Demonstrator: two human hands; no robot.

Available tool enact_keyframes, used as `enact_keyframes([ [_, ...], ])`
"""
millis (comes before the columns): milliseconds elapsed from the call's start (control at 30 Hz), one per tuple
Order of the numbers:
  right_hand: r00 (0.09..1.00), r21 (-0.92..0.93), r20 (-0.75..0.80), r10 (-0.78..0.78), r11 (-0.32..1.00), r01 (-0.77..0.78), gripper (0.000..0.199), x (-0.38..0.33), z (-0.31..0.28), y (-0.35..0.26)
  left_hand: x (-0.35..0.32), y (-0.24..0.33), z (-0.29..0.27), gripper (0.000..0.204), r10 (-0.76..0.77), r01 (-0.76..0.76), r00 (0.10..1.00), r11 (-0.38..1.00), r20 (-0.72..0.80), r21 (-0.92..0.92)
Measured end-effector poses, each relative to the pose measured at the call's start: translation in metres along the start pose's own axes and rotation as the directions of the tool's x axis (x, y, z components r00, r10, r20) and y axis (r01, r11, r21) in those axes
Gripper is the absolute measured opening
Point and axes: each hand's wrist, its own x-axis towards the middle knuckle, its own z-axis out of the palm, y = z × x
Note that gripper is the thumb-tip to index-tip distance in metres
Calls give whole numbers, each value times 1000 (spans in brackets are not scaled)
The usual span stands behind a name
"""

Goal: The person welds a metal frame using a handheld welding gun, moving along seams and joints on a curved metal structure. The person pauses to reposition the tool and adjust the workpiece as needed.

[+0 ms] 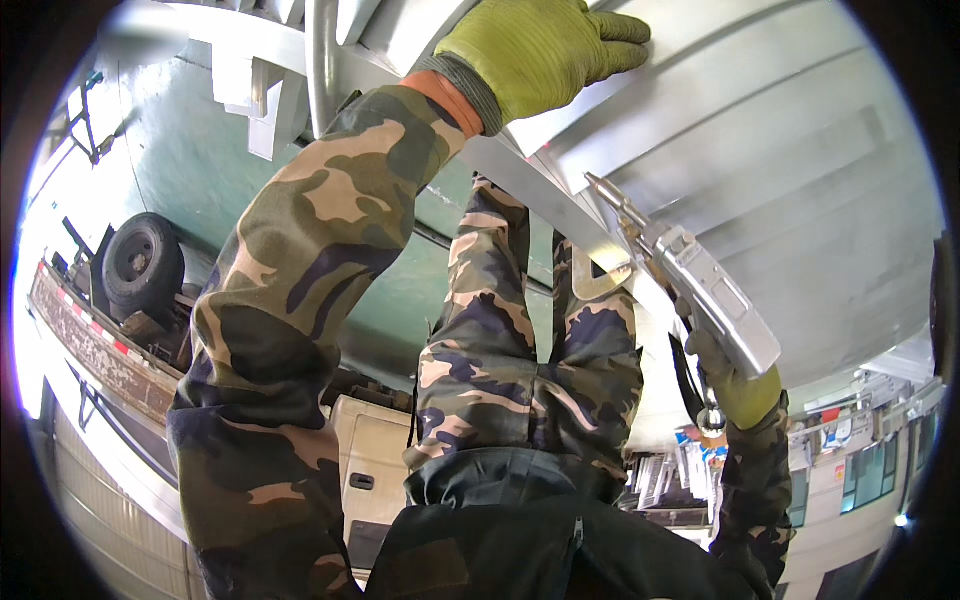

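Note:
My left hand (535, 55), in a yellow-green glove, lies over the edge of a silver sheet-metal panel (800, 150), with its fingers stretched out to the right. My right hand (738, 385), in a similar glove, is wrapped round a silver rivet gun (700, 280). The gun's narrow stepped nose points up and left, with its tip close to the panel's seam. A flat metal rail (550, 200) runs from beneath my left wrist toward the gun's nose. Most of my right fingers are hidden behind the tool.
White metal brackets (245, 80) and a curved bar (322, 65) stand at the upper left. Further off are a spare tyre (143, 262), a worn truck bed (105, 345) and a beige vehicle door (372, 440). Stacked goods (670, 480) and a windowed building (870, 475) are at the lower right.

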Motion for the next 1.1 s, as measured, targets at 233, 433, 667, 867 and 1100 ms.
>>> enact_keyframes([
  [233, 1000, 61, -1, -13, 998, 13, 32, 0, -4, 10, 17, 33, 7, 33, 16, -25, 990, 997, 137, 69],
  [433, 1000, 55, -29, -11, 998, 12, 27, -1, -3, 10, 25, 41, 15, 37, 41, -47, 997, 994, 61, 98],
  [667, 999, 243, -2, -55, 968, 54, 30, -2, 4, 26, 27, 46, 20, 40, 44, -44, 999, 996, -4, 74],
  [867, 999, 220, -10, -41, 975, 42, 36, 1, 6, 22, 28, 41, 17, 38, 75, -74, 996, 997, -38, 31],
  [1100, 998, 148, 38, -42, 988, 36, 47, 10, 11, 13, 29, 36, 18, 37, 71, -72, 995, 997, -70, -17],
])
